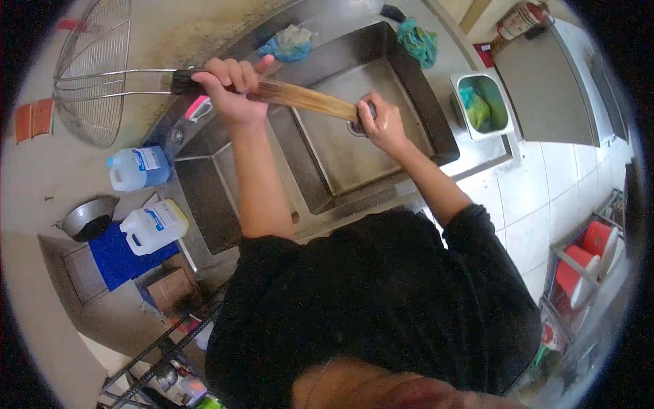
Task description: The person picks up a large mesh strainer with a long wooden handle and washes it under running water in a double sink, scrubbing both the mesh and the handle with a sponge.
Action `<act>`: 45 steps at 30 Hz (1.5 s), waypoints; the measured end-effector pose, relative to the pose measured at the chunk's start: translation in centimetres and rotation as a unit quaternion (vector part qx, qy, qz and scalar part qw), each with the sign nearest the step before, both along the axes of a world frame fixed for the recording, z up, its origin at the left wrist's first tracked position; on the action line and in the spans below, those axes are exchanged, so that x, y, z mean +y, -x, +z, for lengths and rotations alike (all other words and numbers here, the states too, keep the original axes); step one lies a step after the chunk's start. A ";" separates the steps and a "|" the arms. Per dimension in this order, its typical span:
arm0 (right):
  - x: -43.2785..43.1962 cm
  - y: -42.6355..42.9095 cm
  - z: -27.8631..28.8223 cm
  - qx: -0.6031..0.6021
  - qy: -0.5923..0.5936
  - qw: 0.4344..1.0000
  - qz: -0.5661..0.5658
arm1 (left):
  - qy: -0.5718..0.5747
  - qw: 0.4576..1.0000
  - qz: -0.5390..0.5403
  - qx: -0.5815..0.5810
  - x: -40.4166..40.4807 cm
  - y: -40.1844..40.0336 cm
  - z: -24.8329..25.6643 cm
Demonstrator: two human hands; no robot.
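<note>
A large wire skimmer [92,76] with a long wooden handle [311,99] is held across the sink, its round mesh basket out to the left near the wall. My left hand [232,89] grips the handle beside its dark collar [185,83], one finger pointing away. Around the handle's far right end my right hand [380,122] is closed, wet-looking. Something dark shows at that grip; I cannot tell whether it is the handle's tip or a scrubber. Below lies the large steel sink basin [368,158], its drain [356,128] partly hidden by my right hand.
A smaller basin [204,204] adjoins at left. Two plastic jugs [139,167] [156,225] and a metal wok [91,217] stand left. Cloths [288,43] [418,41] lie on the back rim. A steel container [483,105] with a green-yellow item sits right.
</note>
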State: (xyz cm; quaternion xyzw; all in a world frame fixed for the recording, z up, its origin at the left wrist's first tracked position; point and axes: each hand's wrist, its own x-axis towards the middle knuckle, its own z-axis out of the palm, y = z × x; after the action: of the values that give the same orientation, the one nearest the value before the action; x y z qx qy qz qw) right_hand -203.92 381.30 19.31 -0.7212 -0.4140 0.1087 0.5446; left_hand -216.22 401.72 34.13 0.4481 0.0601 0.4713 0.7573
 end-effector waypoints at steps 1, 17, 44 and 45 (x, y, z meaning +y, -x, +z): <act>-0.1 0.6 0.8 -0.028 -0.013 0.999 -0.021 | 0.020 0.995 0.082 0.052 -0.8 0.2 1.7; 8.4 9.6 9.3 -0.218 -0.156 0.958 0.099 | 0.056 0.986 0.156 -0.022 -3.5 3.2 0.0; 1.1 4.7 -2.1 -0.162 -0.018 0.978 0.133 | -0.038 0.993 0.061 -0.090 -1.0 7.1 2.4; 0.0 3.8 -2.9 -0.131 0.009 0.981 0.140 | -0.031 0.995 0.046 -0.087 -1.0 7.5 2.5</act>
State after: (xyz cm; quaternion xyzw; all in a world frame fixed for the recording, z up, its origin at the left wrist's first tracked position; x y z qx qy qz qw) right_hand -207.72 381.26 16.45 -0.6688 -0.5778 0.0928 0.4586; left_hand -223.68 400.72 36.63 0.4254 -0.0006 0.5444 0.7229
